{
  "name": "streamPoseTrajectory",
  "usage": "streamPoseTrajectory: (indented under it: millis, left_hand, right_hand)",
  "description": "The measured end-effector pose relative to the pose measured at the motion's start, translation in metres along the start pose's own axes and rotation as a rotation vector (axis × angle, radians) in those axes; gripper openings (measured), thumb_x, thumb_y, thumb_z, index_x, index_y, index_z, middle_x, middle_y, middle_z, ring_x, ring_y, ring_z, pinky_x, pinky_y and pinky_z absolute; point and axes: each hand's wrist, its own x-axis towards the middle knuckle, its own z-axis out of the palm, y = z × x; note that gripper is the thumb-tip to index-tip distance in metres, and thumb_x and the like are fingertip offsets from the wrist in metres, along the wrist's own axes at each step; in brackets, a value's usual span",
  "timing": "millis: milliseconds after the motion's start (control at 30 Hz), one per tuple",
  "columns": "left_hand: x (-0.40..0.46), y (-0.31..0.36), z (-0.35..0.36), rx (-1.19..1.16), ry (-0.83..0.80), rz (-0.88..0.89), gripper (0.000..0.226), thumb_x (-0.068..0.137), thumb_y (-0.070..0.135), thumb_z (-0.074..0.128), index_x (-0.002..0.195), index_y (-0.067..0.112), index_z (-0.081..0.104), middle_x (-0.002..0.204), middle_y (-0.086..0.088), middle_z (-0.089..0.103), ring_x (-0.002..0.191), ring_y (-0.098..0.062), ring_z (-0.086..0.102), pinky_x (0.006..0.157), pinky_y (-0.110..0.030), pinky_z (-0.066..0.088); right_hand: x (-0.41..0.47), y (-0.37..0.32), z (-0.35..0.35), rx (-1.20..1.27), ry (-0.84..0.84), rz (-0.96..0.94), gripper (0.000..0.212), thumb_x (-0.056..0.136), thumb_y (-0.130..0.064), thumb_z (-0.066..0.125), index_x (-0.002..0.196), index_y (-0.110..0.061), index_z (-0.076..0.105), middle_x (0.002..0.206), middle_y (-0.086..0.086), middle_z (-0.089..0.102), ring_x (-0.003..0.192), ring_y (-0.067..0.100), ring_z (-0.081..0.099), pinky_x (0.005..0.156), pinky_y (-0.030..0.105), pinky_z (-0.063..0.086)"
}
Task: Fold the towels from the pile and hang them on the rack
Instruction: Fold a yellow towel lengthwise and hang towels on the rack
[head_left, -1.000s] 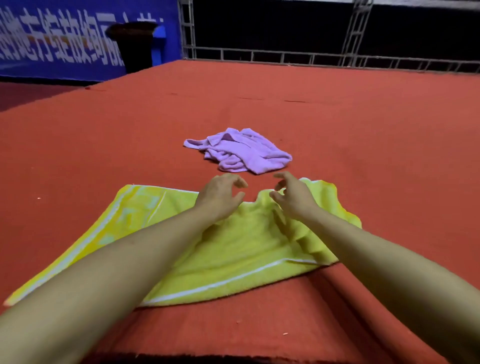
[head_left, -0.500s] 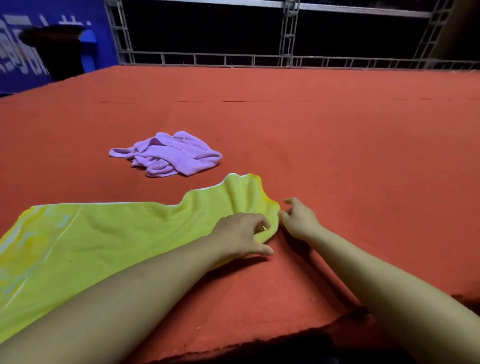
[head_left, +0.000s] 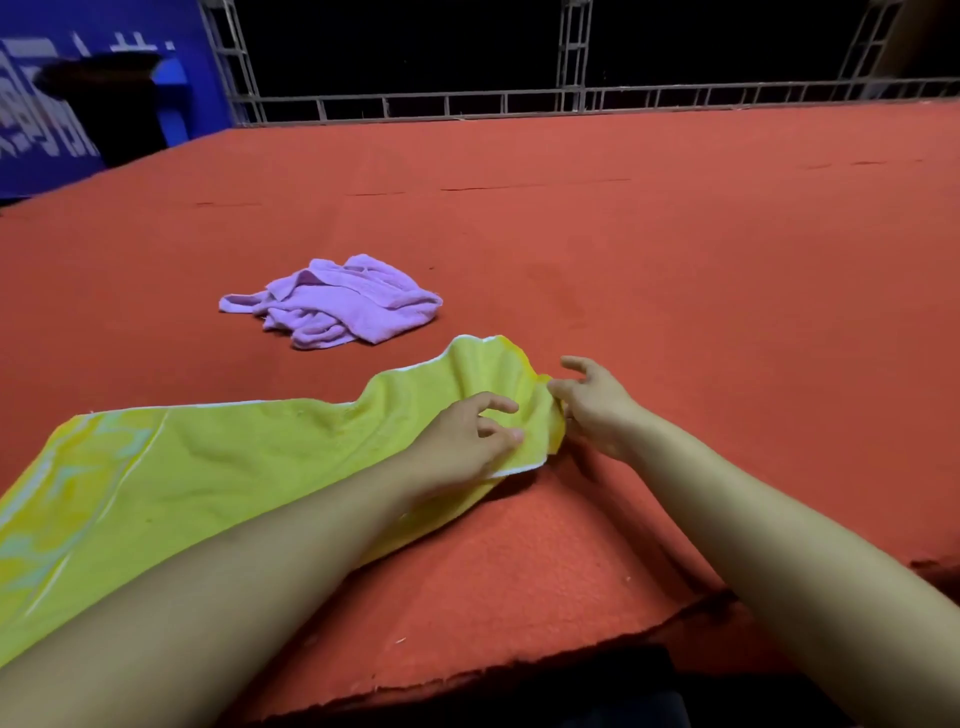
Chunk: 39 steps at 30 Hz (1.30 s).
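**Yellow towel's end gathered, fold not yet made**

The red carpeted surface fills the view, its ragged near edge dropping away close to the person. Across its near left part lies the yellow towel, spread long and mostly flat, its right end rucked up into a wave. Farther back, well apart from it, the purple towel sits crumpled in a small heap. No rack is in view.

The left hand rests on the towel's right end with fingers curled, thumb and fingertips seemingly pinching the cloth near the white hem. The right hand is at the same end, just beside the bunched edge, thumb and forefinger apparently nipping it while the other fingers spread loose.

The risks, as I judge them:
- Both hands hold the same short end close together, so lifting from here would likely let the towel sag and twist instead of folding squarely.
- The pinches look shallow; the thick hem could slip out once the cloth's weight comes on.
- The towel's near side lies close to the ragged drop, so a pull toward the person could drag it over.
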Motion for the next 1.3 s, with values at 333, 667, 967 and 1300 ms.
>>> streamPoseTrajectory:
  millis: [333,667,967,1300]
  left_hand:
    - [0.097,0.002,-0.013,0.522,0.187,0.110,0.024,0.098,0.031,0.054,0.119,0.022,0.060,0.113,0.004,0.069,0.100,-0.021,0.063,0.086,-0.033,0.045]
    - [0.192,-0.032,-0.007,0.644,0.154,0.001,0.042,0.098,0.040,0.051,0.131,0.014,0.052,0.128,-0.014,0.062,0.120,-0.035,0.054,0.097,-0.040,0.043]
    - [0.228,-0.034,0.004,0.742,0.164,-0.123,0.042,0.092,0.041,0.060,0.130,0.024,0.052,0.133,-0.004,0.060,0.127,-0.030,0.049,0.101,-0.038,0.039]
    - [0.236,-0.007,0.013,0.579,0.168,-0.029,0.018,0.095,0.040,0.055,0.104,0.032,0.068,0.112,0.003,0.066,0.121,-0.027,0.050,0.099,-0.043,0.030]
  right_hand:
    - [-0.045,0.035,-0.066,-0.429,0.117,-0.056,0.062,0.087,-0.016,0.069,0.142,-0.016,0.041,0.087,0.005,0.070,0.073,0.019,0.064,0.073,0.037,0.052]
    - [-0.097,0.039,-0.082,-0.373,-0.039,0.057,0.076,0.083,-0.012,0.075,0.145,-0.021,0.031,0.073,0.001,0.064,0.057,0.022,0.062,0.059,0.042,0.056]
    - [-0.105,0.047,-0.089,-0.304,0.021,0.062,0.068,0.086,-0.013,0.072,0.143,-0.022,0.035,0.065,-0.001,0.063,0.052,0.014,0.056,0.047,0.026,0.047]
    - [-0.110,0.054,-0.103,-0.308,0.099,-0.004,0.071,0.085,-0.015,0.075,0.142,-0.028,0.035,0.071,-0.002,0.071,0.059,0.014,0.062,0.057,0.022,0.048]
